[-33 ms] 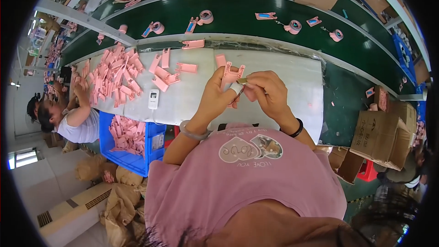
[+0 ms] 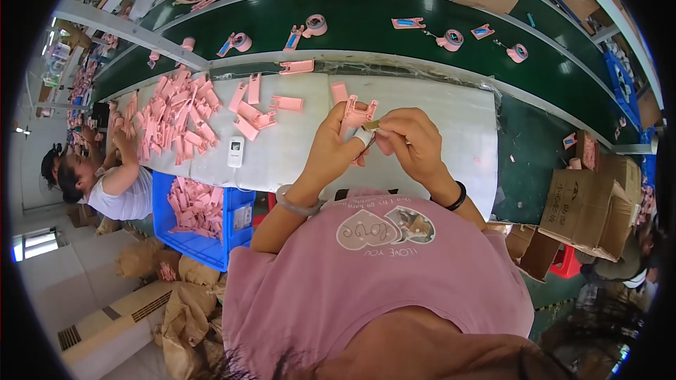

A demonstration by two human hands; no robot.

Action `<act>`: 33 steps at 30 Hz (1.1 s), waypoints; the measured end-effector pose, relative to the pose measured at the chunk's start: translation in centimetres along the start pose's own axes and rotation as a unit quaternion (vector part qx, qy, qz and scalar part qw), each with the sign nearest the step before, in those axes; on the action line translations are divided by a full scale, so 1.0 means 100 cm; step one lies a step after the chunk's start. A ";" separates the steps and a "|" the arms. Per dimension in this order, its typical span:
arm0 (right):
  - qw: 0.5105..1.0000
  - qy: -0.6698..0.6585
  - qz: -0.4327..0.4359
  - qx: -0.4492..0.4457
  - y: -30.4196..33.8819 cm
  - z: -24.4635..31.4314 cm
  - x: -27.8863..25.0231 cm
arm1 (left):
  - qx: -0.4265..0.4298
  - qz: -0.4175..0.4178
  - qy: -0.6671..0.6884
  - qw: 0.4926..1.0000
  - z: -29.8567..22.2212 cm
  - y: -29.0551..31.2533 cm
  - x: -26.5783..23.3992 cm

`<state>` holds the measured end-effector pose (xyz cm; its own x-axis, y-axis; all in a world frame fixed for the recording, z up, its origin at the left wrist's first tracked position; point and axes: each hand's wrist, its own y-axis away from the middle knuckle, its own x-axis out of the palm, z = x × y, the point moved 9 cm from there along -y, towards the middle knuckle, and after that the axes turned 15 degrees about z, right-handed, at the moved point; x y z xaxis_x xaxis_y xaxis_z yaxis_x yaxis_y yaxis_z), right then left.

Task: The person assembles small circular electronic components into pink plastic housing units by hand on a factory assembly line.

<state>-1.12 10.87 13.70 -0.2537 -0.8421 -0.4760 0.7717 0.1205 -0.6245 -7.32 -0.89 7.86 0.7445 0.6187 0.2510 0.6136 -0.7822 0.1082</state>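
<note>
My left hand [image 2: 331, 142] is closed round a pink plastic shell [image 2: 352, 118] with two prongs at its far end, held above the white tabletop. White wrapping [image 2: 365, 136] shows at that hand's thumb. My right hand [image 2: 414, 139] pinches a small, flat, yellowish-brown piece [image 2: 371, 126] between thumb and fingers, against or just above the shell; whether they touch I cannot tell. Just beyond my left hand lies another pink shell [image 2: 339, 92]. Several loose pink shells [image 2: 249, 114] rest farther left, beside a large heap of them [image 2: 176, 114].
A white handheld device [image 2: 236, 152] lies left of my hands. Below it stands a blue crate [image 2: 163, 229] of pink parts. Beyond the table [image 2: 461, 134], a green conveyor [image 2: 373, 24] carries round pink units. Another person [image 2: 116, 186] works at the left; cartons [image 2: 581, 207] stand right.
The flat piece has tilted slightly in my right fingers. Otherwise both hands and the shell keep their places.
</note>
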 end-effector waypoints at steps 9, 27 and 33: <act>1.000 -0.015 -0.015 0.013 0.015 -0.001 0.007 | 0.022 0.014 -0.101 0.995 -0.008 0.011 0.014; 1.000 0.007 -0.013 -0.012 -0.004 0.002 0.006 | 0.146 0.045 -0.155 0.976 -0.025 0.013 0.015; 1.000 0.012 -0.002 0.020 0.011 0.002 0.010 | 0.077 0.034 -0.090 0.992 -0.005 0.013 0.019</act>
<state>-0.41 10.06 12.60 -0.2695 -0.8301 -0.4882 0.7928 0.0965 -0.6018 -5.26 -0.73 9.00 0.8117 0.5790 0.0760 0.5833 -0.8104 -0.0551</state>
